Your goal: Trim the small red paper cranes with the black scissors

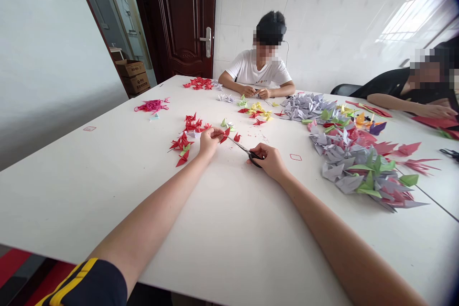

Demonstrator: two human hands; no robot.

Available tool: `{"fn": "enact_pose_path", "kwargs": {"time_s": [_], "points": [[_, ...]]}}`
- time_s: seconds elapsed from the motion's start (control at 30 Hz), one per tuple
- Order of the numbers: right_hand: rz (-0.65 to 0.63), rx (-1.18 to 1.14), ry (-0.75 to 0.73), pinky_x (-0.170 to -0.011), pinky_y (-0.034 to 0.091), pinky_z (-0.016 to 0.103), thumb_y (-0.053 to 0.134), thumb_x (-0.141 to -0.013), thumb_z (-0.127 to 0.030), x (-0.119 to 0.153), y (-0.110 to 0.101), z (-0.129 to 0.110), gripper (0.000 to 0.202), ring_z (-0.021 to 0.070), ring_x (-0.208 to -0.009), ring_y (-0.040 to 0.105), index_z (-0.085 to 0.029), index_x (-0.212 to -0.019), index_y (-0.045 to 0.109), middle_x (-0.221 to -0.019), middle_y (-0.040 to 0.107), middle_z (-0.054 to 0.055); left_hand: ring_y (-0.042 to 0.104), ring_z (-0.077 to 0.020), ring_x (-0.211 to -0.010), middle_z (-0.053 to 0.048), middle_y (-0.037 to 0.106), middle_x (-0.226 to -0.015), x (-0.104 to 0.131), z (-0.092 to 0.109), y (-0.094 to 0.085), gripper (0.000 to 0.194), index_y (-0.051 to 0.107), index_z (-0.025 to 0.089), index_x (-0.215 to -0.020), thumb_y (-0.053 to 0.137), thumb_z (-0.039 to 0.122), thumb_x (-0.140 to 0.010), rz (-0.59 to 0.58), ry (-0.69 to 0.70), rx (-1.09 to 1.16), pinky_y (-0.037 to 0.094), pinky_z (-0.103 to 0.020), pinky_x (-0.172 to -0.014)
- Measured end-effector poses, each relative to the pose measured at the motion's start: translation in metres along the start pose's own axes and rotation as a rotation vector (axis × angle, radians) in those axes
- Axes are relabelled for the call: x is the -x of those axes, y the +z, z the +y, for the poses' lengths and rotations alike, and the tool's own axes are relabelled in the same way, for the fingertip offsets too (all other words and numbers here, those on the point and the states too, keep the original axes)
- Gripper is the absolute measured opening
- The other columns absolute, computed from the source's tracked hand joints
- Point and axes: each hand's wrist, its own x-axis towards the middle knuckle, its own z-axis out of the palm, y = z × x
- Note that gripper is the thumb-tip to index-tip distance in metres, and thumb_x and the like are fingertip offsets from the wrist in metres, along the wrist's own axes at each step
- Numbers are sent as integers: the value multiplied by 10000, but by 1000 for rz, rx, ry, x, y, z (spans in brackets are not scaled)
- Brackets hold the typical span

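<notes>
Left hand [210,142], fingertips tight on red folded paper [224,136]; at four o'clock, right hand [271,160], fingers closed round scissors [245,150].

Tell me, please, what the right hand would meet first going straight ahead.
Likely the red paper piece in the left hand; the right hand points scissors there, though depth is unclear.
</notes>
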Motion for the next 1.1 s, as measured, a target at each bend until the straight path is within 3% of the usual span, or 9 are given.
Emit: {"fn": "enact_pose_path", "kwargs": {"time_s": [0.43, 0.67, 0.83, 1.1], "points": [[-26, -91, 21, -642, 420, 306, 663, -653, -304, 0, 1, 3, 211, 191, -686, 576, -226, -836, 592, -726, 735, 28, 654, -160, -757, -35, 707, -780, -2, -5, -1, 151, 678, 161, -773, 742, 155, -636, -10, -33, 37, 525, -312, -762], [129, 121, -69, -696, 453, 319, 599, -685, -252, 2, 6, 2, 165, 202, -712, 621, -253, -850, 593, -728, 732, -9, 690, -183, -832, -62, 716, -813, 1, 0, 1, 245, 681, 135, -799, 816, 176, -599, -47, -131, 215, 548, -401, -900], [185, 185, -124, -729, 472, 338, 582, -717, -244, 4, 8, 4, 147, 228, -795, 672, -264, -862, 584, -781, 749, 1, 696, -176, -863, -60, 717, -821, 2, 2, 3, 199, 690, 131, -788, 787, 118, -614, -44, -193, 304, 553, -419, -952], [197, -5, -62, -712, 491, 340, 665, -716, -332, 4, 7, -1, 189, 226, -736, 678, -234, -863, 597, -726, 729, 17, 683, -138, -836, -53, 719, -841, 2, 6, 4, 144, 688, 130, -753, 738, 62, -637, -29, -244, 350, 550, -366, -977]]}}
